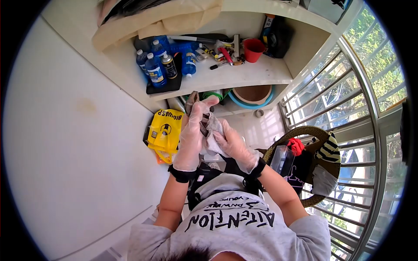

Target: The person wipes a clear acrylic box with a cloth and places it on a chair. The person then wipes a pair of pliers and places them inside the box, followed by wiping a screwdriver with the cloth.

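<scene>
I note brown item [191, 101] wearer's side of shelf [257, 75], long axis shelfward. Left hand [194, 132], nearer item, grips it; right hand [236, 145] pinches grey cloth [213, 135] alongside.

The left hand [193, 138] covers much of a brown item [192, 100] near the centre, so its full shape cannot be told. Fingers of the right hand [235, 145] hide part of the grey cloth [213, 134]. The shelf [257, 77] conceals the back of the basins [252, 104] beneath it. Label print on the blue bottles [155, 71], upper left, is too small to read. The dark pile [139, 8] above is cut off by the top edge. Hair [196, 254] and shirt [235, 230] run out at the bottom edge, the hair blurred.
</scene>
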Available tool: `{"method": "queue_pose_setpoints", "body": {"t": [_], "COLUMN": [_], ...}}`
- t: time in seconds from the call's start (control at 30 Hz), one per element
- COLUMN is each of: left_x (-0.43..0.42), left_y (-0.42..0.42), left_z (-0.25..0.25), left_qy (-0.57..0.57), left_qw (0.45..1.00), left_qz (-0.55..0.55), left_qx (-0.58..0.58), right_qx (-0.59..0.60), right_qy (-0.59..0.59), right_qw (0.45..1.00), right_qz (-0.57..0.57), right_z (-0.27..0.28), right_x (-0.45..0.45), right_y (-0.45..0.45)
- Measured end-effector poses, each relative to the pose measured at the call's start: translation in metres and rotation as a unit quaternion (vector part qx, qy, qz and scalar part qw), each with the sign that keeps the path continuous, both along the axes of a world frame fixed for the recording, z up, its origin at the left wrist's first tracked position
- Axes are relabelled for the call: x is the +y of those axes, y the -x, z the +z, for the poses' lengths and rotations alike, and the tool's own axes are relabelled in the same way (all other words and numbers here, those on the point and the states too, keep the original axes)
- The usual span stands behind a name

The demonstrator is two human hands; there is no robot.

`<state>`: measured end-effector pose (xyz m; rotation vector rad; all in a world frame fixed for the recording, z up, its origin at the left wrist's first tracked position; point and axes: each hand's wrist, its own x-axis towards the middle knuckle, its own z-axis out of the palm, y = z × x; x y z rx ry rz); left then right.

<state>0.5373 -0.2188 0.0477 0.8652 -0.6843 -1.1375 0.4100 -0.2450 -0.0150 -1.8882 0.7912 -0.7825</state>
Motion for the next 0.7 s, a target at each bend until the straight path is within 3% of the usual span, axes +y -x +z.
{"method": "queue_pose_setpoints", "body": {"t": [0.13,0.2,0.3,0.43,0.53,0.63,0.7], "left_x": [-0.002,-0.005,-0.013,-0.013,-0.014,-0.01,-0.01], "left_y": [-0.012,-0.014,-0.026,-0.032,-0.038,-0.038,-0.05], "left_z": [-0.003,-0.001,-0.01,-0.012,-0.002,0.007,0.004], "left_qy": [0.027,0.03,0.076,0.105,0.121,0.071,0.084], "left_qw": [0.999,0.998,0.972,0.97,0.955,0.945,0.941], "left_qz": [0.033,0.051,0.114,0.084,0.14,0.179,0.214], "left_qx": [0.003,0.035,0.189,0.202,0.233,0.264,0.248], "right_qx": [0.02,0.047,0.084,0.095,0.105,0.167,0.045], "right_qy": [-0.023,0.031,0.059,0.099,0.141,0.083,-0.154], "right_qw": [0.999,0.998,0.995,0.991,0.984,0.982,0.986], "right_qz": [0.021,0.01,0.005,-0.004,-0.026,0.015,0.042], "right_z": [-0.019,-0.017,-0.009,-0.015,-0.004,0.003,0.001], "right_x": [0.001,0.002,0.002,-0.004,-0.006,-0.004,-0.007], "right_y": [0.01,0.015,0.028,0.039,0.052,0.061,0.072]}}
